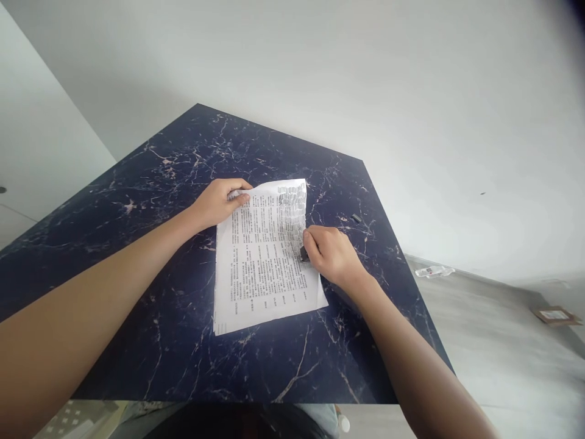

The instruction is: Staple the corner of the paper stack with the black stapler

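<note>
A thin stack of printed paper sheets (pixel 260 268) lies on the dark marbled table, its upper right part bent upward. At the upper left edge my left hand (pixel 225 200) pinches the sheets between thumb and fingers. My right hand (pixel 333 253) is closed at the right edge of the stack. From its thumb side sticks out a small black object (pixel 304 255), which looks like a clip and sits against the paper's edge; the fingers hide most of it.
Farther right on the table (pixel 173 305) lies a small dark piece (pixel 356 217), too small to name. White walls rise behind and to the left. On the floor at the right are a clear plastic item (pixel 434 271) and a brown package (pixel 556 315).
</note>
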The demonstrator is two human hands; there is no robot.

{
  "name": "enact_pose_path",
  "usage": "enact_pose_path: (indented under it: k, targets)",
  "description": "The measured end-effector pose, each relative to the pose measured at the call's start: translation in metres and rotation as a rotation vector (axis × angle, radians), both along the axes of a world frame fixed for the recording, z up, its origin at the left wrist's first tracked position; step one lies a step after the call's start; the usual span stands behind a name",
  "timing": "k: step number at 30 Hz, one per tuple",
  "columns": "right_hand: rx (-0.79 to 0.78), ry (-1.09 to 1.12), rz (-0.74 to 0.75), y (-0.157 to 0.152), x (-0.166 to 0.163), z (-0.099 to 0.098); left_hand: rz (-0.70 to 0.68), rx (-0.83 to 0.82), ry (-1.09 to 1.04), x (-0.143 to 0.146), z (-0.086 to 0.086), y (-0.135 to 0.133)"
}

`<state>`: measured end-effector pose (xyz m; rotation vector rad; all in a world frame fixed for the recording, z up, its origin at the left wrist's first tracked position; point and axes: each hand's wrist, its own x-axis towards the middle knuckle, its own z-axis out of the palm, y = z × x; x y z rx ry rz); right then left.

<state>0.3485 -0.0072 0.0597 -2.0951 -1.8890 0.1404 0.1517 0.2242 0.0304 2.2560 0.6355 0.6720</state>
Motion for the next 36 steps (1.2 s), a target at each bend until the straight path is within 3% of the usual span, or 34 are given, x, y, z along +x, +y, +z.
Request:
enact_pose_path:
  k: [18,29,32,36]
  targets:
    - [-0.048,-0.078,-0.025,0.0,-0.003,0.001,0.005,0.016,0.013,-0.002,-0.002,0.001]
    - [-0.07,-0.488,-0.051,0.003,-0.026,-0.011,0.003,0.039,0.008,-0.001,-0.002,0.0]
    - [-0.068,-0.394,-0.029,0.003,-0.024,-0.01,-0.009,0.051,0.011,-0.001,-0.003,0.0]
    - [-0.142,0.061,0.079,-0.004,0.005,0.01,-0.016,0.062,0.066,0.0,-0.008,0.003]
